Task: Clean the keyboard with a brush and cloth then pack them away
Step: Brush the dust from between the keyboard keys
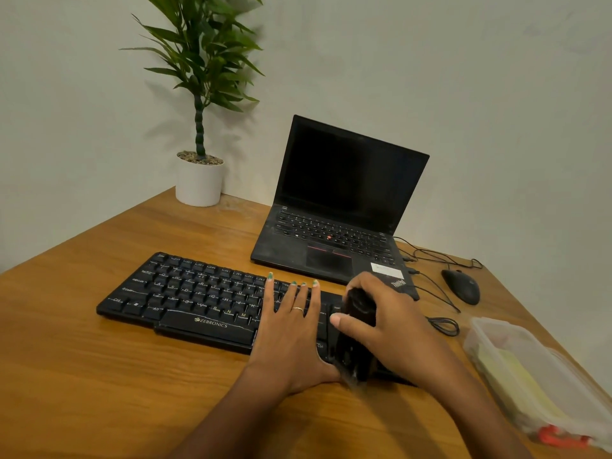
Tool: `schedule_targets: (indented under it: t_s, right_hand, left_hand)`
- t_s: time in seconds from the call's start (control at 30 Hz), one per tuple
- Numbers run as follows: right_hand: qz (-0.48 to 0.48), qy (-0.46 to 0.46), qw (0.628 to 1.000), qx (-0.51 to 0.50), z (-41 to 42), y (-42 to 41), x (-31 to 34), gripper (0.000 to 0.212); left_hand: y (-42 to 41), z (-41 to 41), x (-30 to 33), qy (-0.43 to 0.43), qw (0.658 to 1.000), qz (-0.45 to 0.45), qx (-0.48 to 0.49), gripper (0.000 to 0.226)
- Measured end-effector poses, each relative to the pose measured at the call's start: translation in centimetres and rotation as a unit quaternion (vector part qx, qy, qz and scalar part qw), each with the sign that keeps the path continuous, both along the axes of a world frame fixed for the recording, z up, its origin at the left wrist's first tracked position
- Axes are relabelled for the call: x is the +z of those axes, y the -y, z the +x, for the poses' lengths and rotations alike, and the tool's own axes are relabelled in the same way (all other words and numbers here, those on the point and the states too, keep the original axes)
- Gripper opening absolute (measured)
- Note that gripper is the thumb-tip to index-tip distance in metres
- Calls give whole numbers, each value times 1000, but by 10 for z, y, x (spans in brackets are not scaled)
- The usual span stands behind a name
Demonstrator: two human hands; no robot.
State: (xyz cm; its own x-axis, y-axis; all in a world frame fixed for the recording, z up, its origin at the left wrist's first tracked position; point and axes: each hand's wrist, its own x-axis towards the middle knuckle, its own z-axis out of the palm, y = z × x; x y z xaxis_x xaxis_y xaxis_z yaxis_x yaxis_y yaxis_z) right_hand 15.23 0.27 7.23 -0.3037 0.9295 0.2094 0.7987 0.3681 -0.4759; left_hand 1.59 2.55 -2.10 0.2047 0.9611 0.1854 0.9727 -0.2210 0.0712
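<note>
Right hand (390, 323) grip closed around brush (356, 339), over keyboard (185, 293) right end; uncleaned keys run leftward. Left hand (291, 329) flat, open, steadying.

A keyboard (185, 299) is laid across the table (99, 376) near its front edge. A laptop (334, 226) is set behind it, a potted plant (199, 173) at the far left corner, and a mouse (461, 286) and container (530, 372) along the right edge.

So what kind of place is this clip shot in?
Probably a home or small office desk: a wooden table set against a plain wall, with an open laptop, a wired mouse and a potted plant.
</note>
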Motion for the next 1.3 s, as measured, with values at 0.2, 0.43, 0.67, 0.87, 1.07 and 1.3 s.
schedule_targets:
  t_s: [0.2,0.43,0.67,0.87,1.07,1.3]
  right_hand:
    - [79,19,997,-10,-11,2,-14,26]
    - [69,-6,997,-13,-6,-3,-7,24]
    - [110,60,984,-128,21,-10,-3,26]
    - [78,-43,989,-117,25,-9,-14,23]
    - [116,-87,988,-44,27,-7,-10,26]
    - [145,-58,985,-74,33,-42,-6,26]
  left_hand:
    - [0,1,0,19,1000,1,1,132]
    - [0,1,-1,19,1000,2,1,133]
    - [0,1,2,10,1000,2,0,135]
    - [1,1,1,13,1000,5,0,136]
    - [1,0,1,8,1000,0,-1,135]
    - [1,0,3,-5,1000,-13,-3,132]
